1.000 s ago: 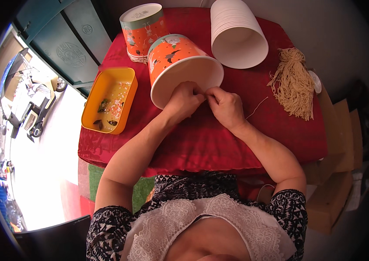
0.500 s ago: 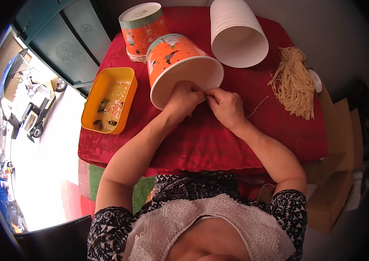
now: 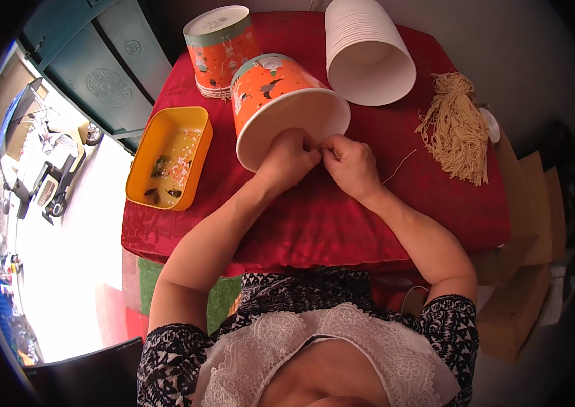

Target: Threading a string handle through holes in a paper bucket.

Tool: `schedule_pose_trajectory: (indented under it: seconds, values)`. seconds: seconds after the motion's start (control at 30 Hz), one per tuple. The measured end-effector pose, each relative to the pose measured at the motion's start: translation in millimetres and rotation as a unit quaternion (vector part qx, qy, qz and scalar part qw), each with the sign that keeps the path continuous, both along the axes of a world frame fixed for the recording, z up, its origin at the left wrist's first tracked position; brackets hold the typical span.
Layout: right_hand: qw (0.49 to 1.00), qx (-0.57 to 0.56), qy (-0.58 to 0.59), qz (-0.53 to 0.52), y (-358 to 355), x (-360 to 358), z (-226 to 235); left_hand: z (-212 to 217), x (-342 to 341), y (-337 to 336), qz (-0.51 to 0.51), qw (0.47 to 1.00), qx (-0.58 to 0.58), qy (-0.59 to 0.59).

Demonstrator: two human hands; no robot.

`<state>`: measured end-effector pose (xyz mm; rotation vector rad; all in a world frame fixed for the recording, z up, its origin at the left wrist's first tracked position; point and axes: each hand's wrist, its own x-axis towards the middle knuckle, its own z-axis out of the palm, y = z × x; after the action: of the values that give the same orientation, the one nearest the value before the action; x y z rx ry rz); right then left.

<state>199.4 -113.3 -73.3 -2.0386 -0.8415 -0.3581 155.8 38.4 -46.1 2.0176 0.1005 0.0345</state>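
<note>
An orange paper bucket with a green band and dark printed figures lies on its side, its white open mouth facing me. My left hand is closed over the lower right of the rim, fingers partly inside the mouth. Close beside it, my right hand is closed in a pinch at the rim. A thin beige string trails out to the right from behind that hand. The fingertips of both hands almost meet, and what lies between them is mostly hidden.
A stack of upside-down orange buckets stands at the back left. White nested buckets lie at the back right. A bundle of beige strings rests on the right. A yellow tray with small beads sits left on the red tablecloth.
Both hands stay at the bucket's rim, with small shifts of the fingers. My left fingers have turned slightly toward the right hand. The bucket has barely moved.
</note>
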Motion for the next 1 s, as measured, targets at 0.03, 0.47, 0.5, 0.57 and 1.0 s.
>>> schedule_pose_trajectory:
  seconds: [0.03, 0.47, 0.5, 0.57, 1.0]
  values:
    - [1.000, 0.002, 0.023, 0.005, 0, 0, 1, -2, 1, 0, -0.003, 0.999, 0.030, -0.042]
    - [0.988, -0.005, 0.139, 0.072, -5, 13, -1, -12, 6, 4, -0.006, 0.985, 0.131, -0.115]
    - [0.988, -0.004, 0.139, 0.071, -5, 13, -1, -11, 6, 4, -0.007, 0.985, 0.131, -0.115]
    - [0.988, -0.016, 0.140, 0.066, -6, 13, 0, -9, 5, 3, -0.004, 0.987, 0.125, -0.097]
    - [0.983, 0.020, 0.173, 0.052, -4, 9, 6, -14, 1, 0, 0.053, 0.973, 0.129, -0.183]
